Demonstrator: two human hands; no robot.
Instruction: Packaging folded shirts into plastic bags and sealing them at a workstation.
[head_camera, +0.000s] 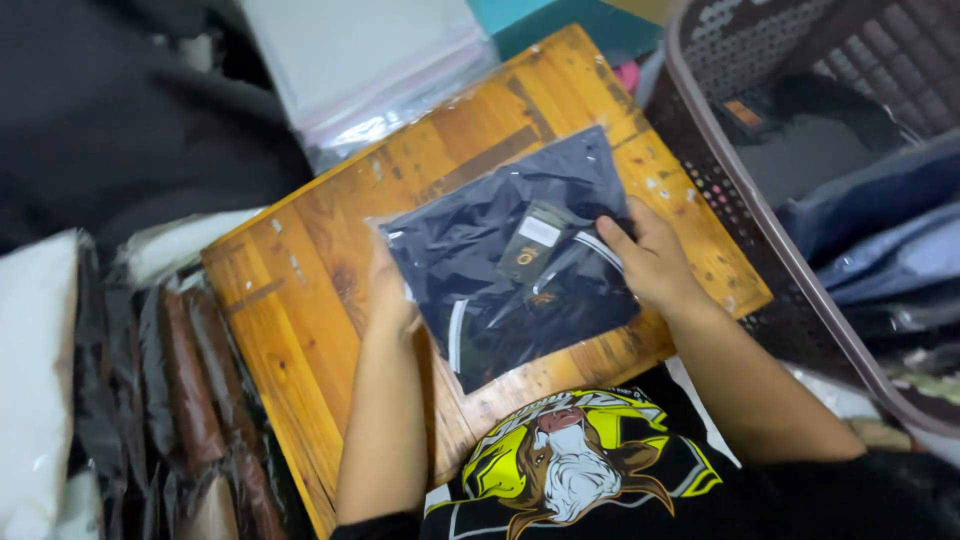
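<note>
the printed black shirt (580, 470) hangs nearest, below the wooden board (300, 330). on the board's middle lies the bagged dark garment (510, 260); left hand (390, 295) grips its edge, right hand (650, 262) presses flat, fingers extended. best to keep both edges taut and smooth air outward.

A home garment-packing corner: around the worn wooden board (300, 300) sit stacked bagged clothes (190, 400), clear plastic sleeves (370, 70) behind, a laundry basket (760, 230) beside.

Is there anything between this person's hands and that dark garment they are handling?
Only its clear plastic bag. Both the left hand and right hand rest directly on the bagged dark garment; nothing else intervenes.
</note>
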